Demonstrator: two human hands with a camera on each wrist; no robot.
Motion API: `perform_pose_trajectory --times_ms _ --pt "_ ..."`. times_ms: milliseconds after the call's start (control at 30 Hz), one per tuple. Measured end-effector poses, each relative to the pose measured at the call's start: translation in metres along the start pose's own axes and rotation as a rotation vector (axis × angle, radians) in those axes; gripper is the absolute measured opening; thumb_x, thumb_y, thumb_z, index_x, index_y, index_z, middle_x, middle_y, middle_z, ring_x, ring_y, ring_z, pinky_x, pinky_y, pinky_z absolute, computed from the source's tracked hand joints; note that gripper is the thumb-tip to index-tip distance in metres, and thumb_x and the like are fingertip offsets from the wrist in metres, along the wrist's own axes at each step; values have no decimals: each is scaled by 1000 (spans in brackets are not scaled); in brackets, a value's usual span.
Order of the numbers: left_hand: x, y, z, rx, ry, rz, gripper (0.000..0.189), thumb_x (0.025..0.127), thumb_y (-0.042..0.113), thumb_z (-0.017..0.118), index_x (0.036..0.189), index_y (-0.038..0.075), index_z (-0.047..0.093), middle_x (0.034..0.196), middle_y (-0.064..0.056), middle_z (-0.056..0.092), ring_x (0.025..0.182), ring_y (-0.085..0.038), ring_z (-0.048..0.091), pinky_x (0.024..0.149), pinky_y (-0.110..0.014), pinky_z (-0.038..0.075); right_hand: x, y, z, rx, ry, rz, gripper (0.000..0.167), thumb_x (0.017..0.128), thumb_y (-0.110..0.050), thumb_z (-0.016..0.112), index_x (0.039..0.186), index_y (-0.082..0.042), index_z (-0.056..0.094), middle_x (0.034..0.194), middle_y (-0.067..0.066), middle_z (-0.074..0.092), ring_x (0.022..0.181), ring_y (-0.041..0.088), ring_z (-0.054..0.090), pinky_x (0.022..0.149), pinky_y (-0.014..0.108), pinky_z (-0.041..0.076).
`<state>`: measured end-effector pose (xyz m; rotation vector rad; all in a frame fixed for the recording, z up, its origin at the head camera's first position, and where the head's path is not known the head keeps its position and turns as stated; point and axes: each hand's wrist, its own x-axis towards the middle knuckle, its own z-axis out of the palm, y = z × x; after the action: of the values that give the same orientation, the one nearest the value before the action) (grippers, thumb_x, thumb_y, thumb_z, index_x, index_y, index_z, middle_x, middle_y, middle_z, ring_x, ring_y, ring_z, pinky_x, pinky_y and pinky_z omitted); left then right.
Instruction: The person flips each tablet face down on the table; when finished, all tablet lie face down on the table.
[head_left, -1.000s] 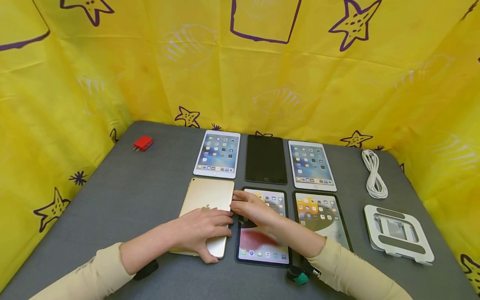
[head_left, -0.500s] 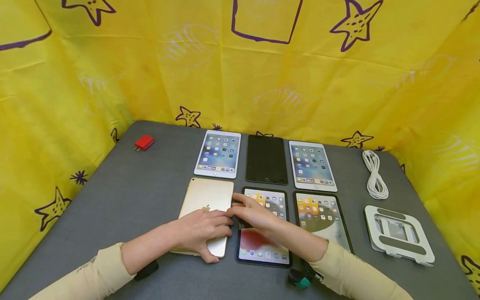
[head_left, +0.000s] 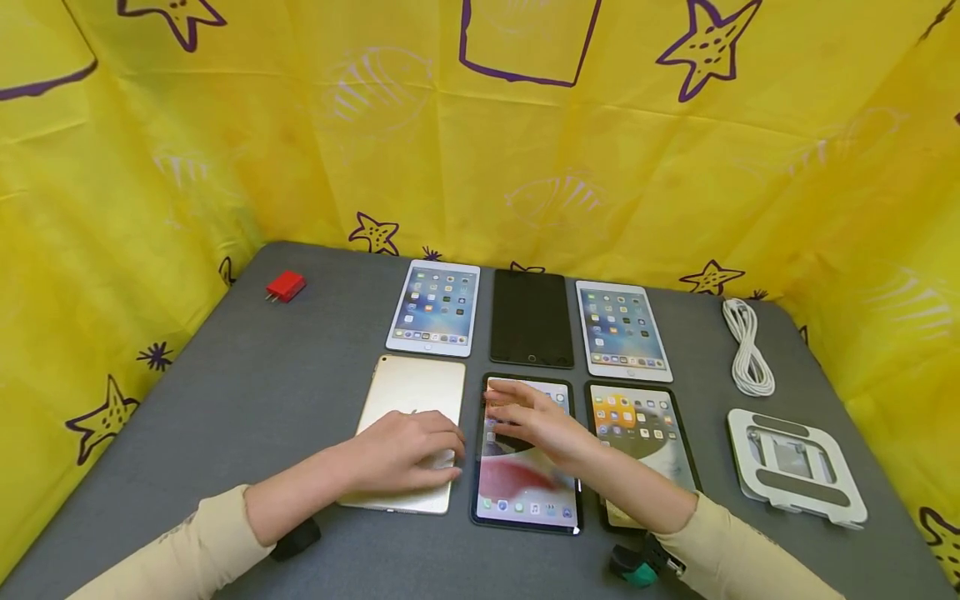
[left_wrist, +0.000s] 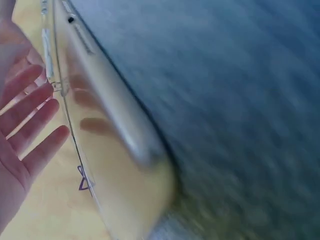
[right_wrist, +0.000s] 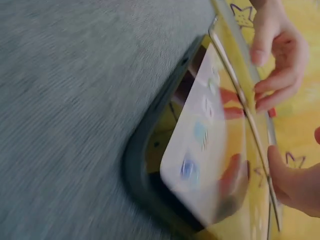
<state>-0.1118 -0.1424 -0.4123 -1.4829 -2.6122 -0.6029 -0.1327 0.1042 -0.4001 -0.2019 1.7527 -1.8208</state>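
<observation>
A gold tablet [head_left: 420,392] lies back-up at the front left of the tablets. My left hand [head_left: 408,450] lies over its lower half, with relaxed fingers toward its right edge. In the left wrist view, this hand's fingers [left_wrist: 42,120] are spread, reflected in the shiny back. My right hand [head_left: 551,425] is over the black-framed tablet [head_left: 525,500], whose screen is lit; it grips nothing, fingers apart and pointing left. Part of that screen is hidden under it. In the right wrist view, the black-framed tablet's corner [right_wrist: 140,175] fills the middle.
Another lit black-framed tablet [head_left: 626,450] lies to the right. Behind are two white tablets [head_left: 433,308] and a dark one [head_left: 532,321]. A red plug adapter [head_left: 287,286] sits far left. At right are a coiled white cable [head_left: 747,350] and a white stand [head_left: 798,467].
My right hand has left the gold tablet's right edge and moved right over the black-framed tablet. My left thumb has drawn up from the gold tablet's lower edge.
</observation>
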Motion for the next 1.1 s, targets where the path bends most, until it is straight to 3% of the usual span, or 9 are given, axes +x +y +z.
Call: perform_pose_trajectory --times_ms 67,133,233,333,433,567,667,800,1100 --pt "3 2 0 -122 28 -79 12 92 32 66 101 25 69 104 15 64 100 -2 59 80 -27 52 -6 -2 -8 -11 44 -23 52 99 -8 50 146 8 33 145 28 39 128 38 47 104 43 42" --pt "8 4 1 -305 46 -183 12 93 26 66 103 21 69 103 13 66 100 -5 60 86 -28 51 -13 -2 -17 -25 100 -35 50 99 -8 51 144 6 37 143 26 43 125 37 49 103 42 43" --pt "14 7 3 -585 77 -360 18 93 20 66 109 13 69 107 4 68 102 -12 63 91 -30 51 -26 -2 -30 -42 190 -30 47 98 -8 53 142 3 42 142 23 45 126 35 50 104 43 42" --pt "19 11 6 -783 98 -527 28 94 20 64 118 5 65 115 -7 67 107 -19 64 91 -34 51 -41 0 -40 -51 260 -1 45 99 -7 51 142 2 43 145 20 44 130 34 47 106 43 40" --pt "23 16 6 -931 90 -671 40 93 21 63 128 1 57 123 -15 63 114 -25 61 93 -36 50 -57 4 -45 -45 298 31 47 100 -7 49 145 1 39 148 20 39 134 34 40 109 44 36" --pt "29 23 4 -1189 101 -842 54 92 19 63 137 -5 46 138 -21 51 125 -32 51 99 -40 47 -77 9 -49 -13 282 44 55 99 -8 49 149 2 27 153 23 26 140 39 28 112 47 29" --pt "32 25 1 -1370 116 -898 59 94 16 60 142 -8 36 145 -24 39 131 -35 43 105 -44 40 -86 11 -50 28 254 62 60 100 -9 48 151 2 20 156 23 18 143 40 20 112 49 29" --pt "33 24 -3 -1523 113 -897 58 99 14 52 144 -11 27 147 -29 31 136 -40 33 110 -47 34 -89 12 -51 89 218 92 62 100 -10 48 152 2 17 158 23 13 144 40 17 109 48 34" --pt "35 10 -5 -1618 79 -951 58 101 18 47 143 -15 26 147 -35 32 137 -43 34 110 -45 33 -88 11 -56 141 162 113 62 100 -10 45 151 8 15 158 25 12 144 41 13 107 46 38"
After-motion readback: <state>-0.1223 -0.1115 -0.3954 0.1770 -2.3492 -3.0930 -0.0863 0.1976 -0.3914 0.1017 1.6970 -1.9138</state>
